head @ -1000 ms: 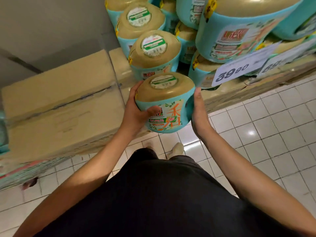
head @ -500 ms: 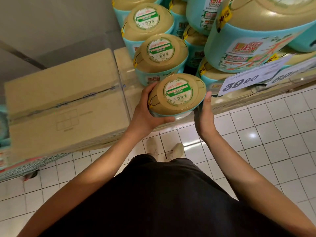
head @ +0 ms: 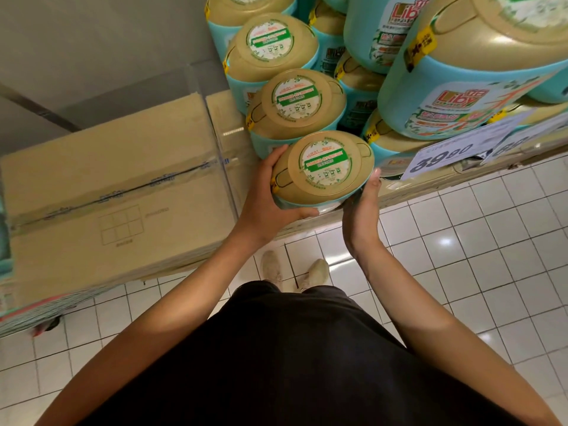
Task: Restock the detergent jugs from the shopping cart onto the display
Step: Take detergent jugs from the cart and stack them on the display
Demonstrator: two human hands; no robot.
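fingers of left hand curl round the detergent jug, right hand pressing flat-fingered on its right side, at display ledge.

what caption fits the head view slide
Left hand grips, right hand steadies a teal gold-topped plastic detergent jug at the display edge

Red "Liby" stands on the big jug at two o'clock and on another jug at one o'clock. A price tag at three o'clock reads "39 90"; the green label on the held jug is illegible.
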